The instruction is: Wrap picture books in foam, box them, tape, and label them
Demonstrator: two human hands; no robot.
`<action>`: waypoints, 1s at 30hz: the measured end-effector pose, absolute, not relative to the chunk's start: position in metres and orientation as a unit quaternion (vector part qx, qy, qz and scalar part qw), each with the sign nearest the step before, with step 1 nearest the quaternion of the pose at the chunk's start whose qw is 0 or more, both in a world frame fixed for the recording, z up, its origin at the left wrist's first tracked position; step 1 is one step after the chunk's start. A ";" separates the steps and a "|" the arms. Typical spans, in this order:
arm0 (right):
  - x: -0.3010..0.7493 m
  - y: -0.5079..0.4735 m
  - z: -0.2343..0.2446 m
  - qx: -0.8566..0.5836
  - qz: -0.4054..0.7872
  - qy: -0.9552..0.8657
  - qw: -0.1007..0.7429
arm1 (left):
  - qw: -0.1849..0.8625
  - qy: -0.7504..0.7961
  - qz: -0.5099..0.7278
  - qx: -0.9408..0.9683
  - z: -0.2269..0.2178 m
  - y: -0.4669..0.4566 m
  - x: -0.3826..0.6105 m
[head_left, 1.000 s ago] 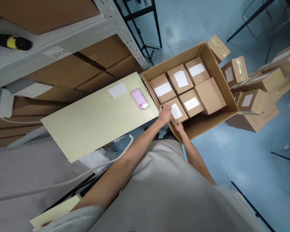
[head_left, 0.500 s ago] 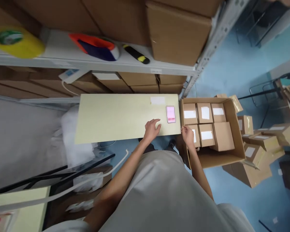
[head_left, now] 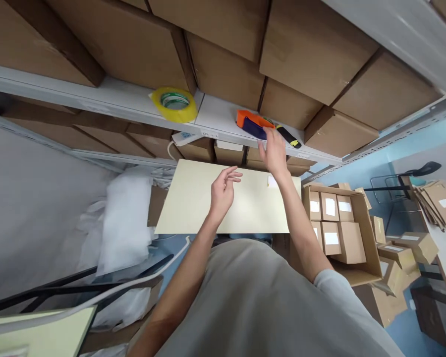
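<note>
My right hand [head_left: 275, 151] reaches up to the grey shelf, its fingers outstretched. Its fingertips are at the right end of an orange and dark-purple tape dispenser [head_left: 253, 130]; whether they touch it I cannot tell. Just right of those fingers lies a black and yellow utility knife [head_left: 288, 136]. Over the pale yellow tabletop [head_left: 189, 198] hovers my left hand [head_left: 223, 192], fingers loosely spread and holding nothing. A white label [head_left: 272, 182] on the tabletop is partly covered by my right arm. The phone seen earlier is not visible.
A roll of yellow tape [head_left: 175, 105] rests on the shelf's left part. Cardboard boxes [head_left: 226, 69] fill the shelf behind. At right stands an open carton [head_left: 369, 238] holding several labelled small boxes. A white hose [head_left: 134, 282] crosses at lower left.
My right hand has left the carton's edge and moved up to the shelf beside the tape dispenser. My left hand has lifted off the tabletop area. The view has shifted left and upward.
</note>
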State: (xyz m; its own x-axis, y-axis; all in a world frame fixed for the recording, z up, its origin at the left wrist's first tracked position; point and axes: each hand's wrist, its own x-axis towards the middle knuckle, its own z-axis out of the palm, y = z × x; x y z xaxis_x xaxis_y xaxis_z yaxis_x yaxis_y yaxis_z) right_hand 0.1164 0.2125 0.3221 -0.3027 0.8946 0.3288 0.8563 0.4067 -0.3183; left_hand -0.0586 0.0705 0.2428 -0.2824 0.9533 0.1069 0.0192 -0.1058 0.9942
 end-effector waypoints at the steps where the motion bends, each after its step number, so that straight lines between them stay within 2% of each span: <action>1: 0.105 0.227 0.325 -0.561 0.027 -0.805 0.193 | 0.395 0.533 0.598 0.448 0.247 0.072 -0.067; 5: 0.078 0.259 0.324 -0.618 -0.013 -0.780 0.091 | 0.402 0.526 0.600 0.449 0.261 0.074 -0.085; 9: 0.079 0.267 0.319 -0.636 0.000 -0.766 0.097 | 0.422 0.524 0.584 0.455 0.263 0.073 -0.088; 11: 0.085 0.261 0.317 -0.636 0.028 -0.760 0.132 | 0.432 0.519 0.576 0.462 0.261 0.071 -0.088; 13: 0.089 0.244 0.312 -0.633 0.086 -0.739 0.213 | 0.430 0.522 0.573 0.463 0.257 0.067 -0.088; 16: 0.091 0.190 0.297 -0.594 0.259 -0.658 0.383 | 0.415 0.534 0.579 0.456 0.250 0.059 -0.089; 18: 0.089 0.144 0.285 -0.535 0.407 -0.585 0.454 | 0.415 0.534 0.576 0.459 0.246 0.052 -0.089; 20: 0.085 0.101 0.275 -0.511 0.507 -0.510 0.471 | 0.420 0.535 0.557 0.476 0.243 0.044 -0.089; 22: 0.082 0.070 0.267 -0.508 0.560 -0.454 0.471 | 0.420 0.541 0.530 0.499 0.241 0.036 -0.086; 30: 0.098 0.044 0.252 -0.512 0.583 -0.424 0.467 | 0.383 0.536 0.488 0.572 0.243 0.020 -0.065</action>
